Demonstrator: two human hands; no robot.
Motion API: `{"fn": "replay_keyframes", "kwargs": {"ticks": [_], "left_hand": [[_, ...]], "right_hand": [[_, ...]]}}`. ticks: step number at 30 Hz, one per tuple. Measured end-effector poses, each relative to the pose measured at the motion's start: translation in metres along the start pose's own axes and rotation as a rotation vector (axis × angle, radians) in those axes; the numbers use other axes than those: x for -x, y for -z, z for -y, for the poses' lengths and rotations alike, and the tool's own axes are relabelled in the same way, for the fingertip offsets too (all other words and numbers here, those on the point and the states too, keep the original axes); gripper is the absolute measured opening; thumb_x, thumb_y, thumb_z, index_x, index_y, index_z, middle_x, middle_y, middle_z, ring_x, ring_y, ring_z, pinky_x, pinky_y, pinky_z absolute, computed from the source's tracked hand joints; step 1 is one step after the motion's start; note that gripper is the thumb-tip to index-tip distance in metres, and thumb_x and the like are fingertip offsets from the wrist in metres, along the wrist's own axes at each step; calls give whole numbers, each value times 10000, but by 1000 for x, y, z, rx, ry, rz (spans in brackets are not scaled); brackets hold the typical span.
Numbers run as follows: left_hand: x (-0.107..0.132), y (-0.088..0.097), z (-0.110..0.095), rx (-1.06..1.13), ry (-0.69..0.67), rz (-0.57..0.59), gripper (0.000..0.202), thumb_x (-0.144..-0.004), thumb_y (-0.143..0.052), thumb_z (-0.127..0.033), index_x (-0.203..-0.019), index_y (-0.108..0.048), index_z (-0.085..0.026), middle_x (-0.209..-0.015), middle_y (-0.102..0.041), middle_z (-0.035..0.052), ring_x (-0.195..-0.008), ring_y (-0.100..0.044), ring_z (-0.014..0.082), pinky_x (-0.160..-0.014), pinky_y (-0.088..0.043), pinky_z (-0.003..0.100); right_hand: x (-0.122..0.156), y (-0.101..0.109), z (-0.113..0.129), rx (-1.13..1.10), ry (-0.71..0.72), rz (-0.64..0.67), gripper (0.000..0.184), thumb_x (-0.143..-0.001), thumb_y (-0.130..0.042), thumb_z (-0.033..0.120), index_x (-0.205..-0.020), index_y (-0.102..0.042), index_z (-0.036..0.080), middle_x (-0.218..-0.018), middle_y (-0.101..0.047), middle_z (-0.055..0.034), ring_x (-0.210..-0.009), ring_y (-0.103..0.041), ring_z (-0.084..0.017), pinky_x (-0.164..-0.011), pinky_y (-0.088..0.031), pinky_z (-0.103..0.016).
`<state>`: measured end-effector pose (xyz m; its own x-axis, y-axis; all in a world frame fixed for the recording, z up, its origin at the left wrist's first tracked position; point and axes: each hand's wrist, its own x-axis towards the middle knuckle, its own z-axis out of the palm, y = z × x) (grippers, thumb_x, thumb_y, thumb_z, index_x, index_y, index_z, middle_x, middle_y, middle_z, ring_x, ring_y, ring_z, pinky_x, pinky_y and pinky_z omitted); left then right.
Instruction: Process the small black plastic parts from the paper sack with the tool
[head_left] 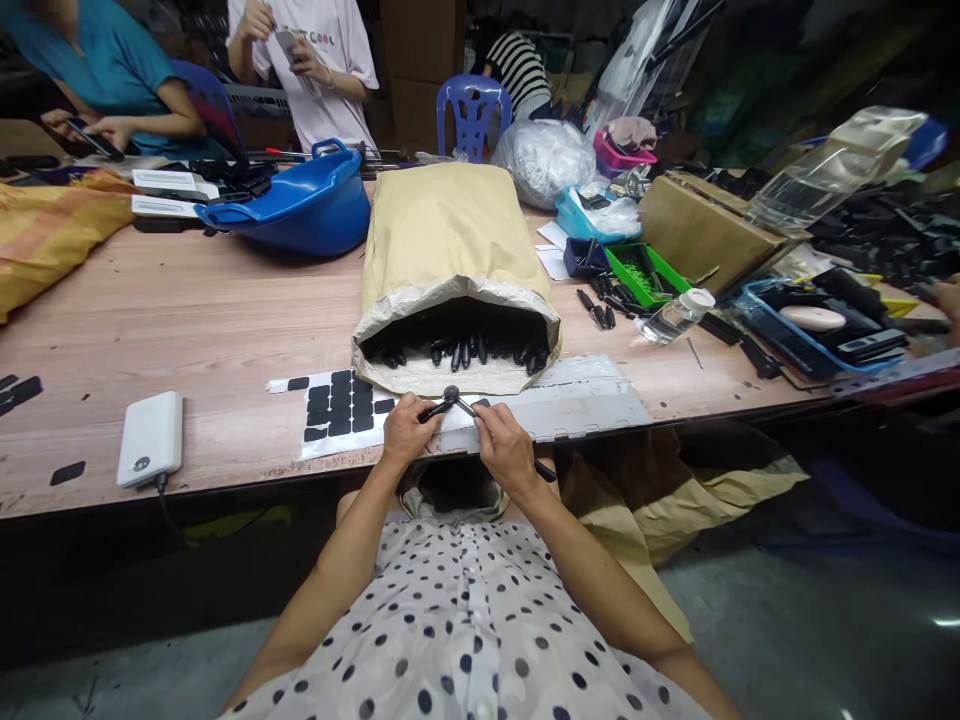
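My left hand (405, 432) and my right hand (505, 448) meet at the table's near edge, both gripping a black hinged plastic part (451, 398) with two arms. The right hand pinches a small black pad onto one arm; that arm's end sticks out below my wrist. Just left of my hands lies a white sheet of black adhesive pads (339, 408). Directly behind stands an open tan paper sack (450, 235), lying on its side, full of several similar black parts (465, 350).
A white power bank (150, 438) with a cable lies at the left. A blue basin (300, 205), a green tray (643, 273), a water bottle (677, 315) and a blue tray (817, 325) stand farther back. Two people with phones sit across the wooden table (210, 320).
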<state>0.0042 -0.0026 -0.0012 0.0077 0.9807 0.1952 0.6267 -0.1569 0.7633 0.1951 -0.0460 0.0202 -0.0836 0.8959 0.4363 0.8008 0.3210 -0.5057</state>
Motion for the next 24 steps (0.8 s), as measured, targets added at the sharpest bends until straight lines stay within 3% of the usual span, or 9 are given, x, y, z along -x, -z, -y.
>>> {"fn": "replay_keyframes", "kwargs": {"ticks": [7,14,20,24], "left_hand": [[1,3,-9,-50,39,11,131,-745,-736,-252,-867,-785,-251,-826,-656,3,-788,-630,168,-724,-525,273],[1,4,-14,-78,75,27,164,-700,-742,-242,-863,-755,-247,-830,-648,-6,-758,-621,164,-708,-529,276],[3,6,-15,-48,82,34,101,-788,-695,-305,-843,-751,-241,-837,-655,5,-752,-613,162,-708,-507,276],[4,10,-15,-36,61,56,209,-887,-583,-364,-852,-748,-240,-842,-655,13,-787,-621,169,-732,-492,277]], "right_hand": [[-8,-1,-14,24,-57,-21,326,-1016,-421,251,-1137,-724,247,-997,-673,-64,-909,-646,-183,-777,-523,-265],[-37,1,-52,235,-52,13,260,-964,-498,210,-1058,-737,249,-914,-623,-66,-838,-559,-202,-696,-426,-287],[-44,-8,-64,309,2,34,251,-940,-522,184,-1069,-732,233,-922,-596,-84,-868,-488,-229,-740,-372,-323],[-42,-11,-62,309,-10,28,242,-947,-517,186,-1068,-723,229,-936,-589,-84,-884,-481,-232,-748,-363,-326]]}}
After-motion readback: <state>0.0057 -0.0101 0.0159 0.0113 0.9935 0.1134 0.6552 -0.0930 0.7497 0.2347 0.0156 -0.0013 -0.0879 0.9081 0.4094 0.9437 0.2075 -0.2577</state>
